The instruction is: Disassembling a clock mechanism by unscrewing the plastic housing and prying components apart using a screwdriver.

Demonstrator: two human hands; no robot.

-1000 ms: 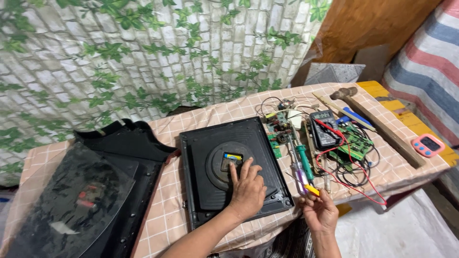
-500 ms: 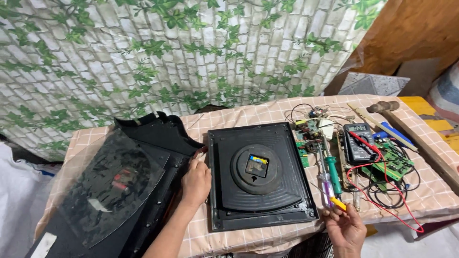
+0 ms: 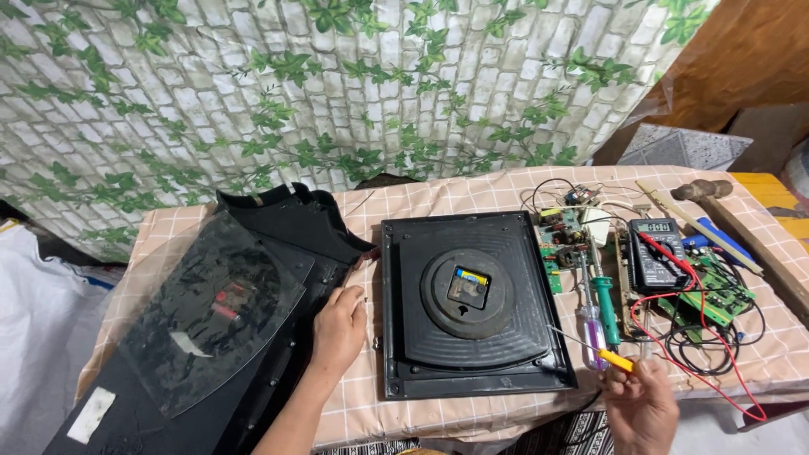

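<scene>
— So, where are the hands right now?

— The left hand (image 3: 337,330) lies flat and open, fingers spread, on the edge of the large black plastic cover with a clear smoky panel (image 3: 211,320); it presses rather than grips. The right hand (image 3: 642,411) is closed around a thin screwdriver with a yellow handle (image 3: 613,360), its metal shaft pointing toward the lower right corner of the square black ribbed plastic panel (image 3: 476,307).

— And that panel sits where?

— In the middle of the counter under a pink checked cloth (image 3: 472,195), just beside the cover, with a round raised hub holding a small blue and yellow part (image 3: 470,285) at its centre.

— What could go wrong from here?

— I'd judge the cover the weak spot: it hangs over the counter's left front edge, so if the palm lifts or pushes outward, it could slide off. The screwdriver tip is close to the panel's rim, and a slip could scratch the plastic.

— Anything on the right?

— A black multimeter (image 3: 656,253) with red leads (image 3: 674,337), green circuit boards (image 3: 712,295), and green and purple handled screwdrivers (image 3: 600,313) lie crowded together. A careless elbow could snag the leads and drag the meter down.
</scene>
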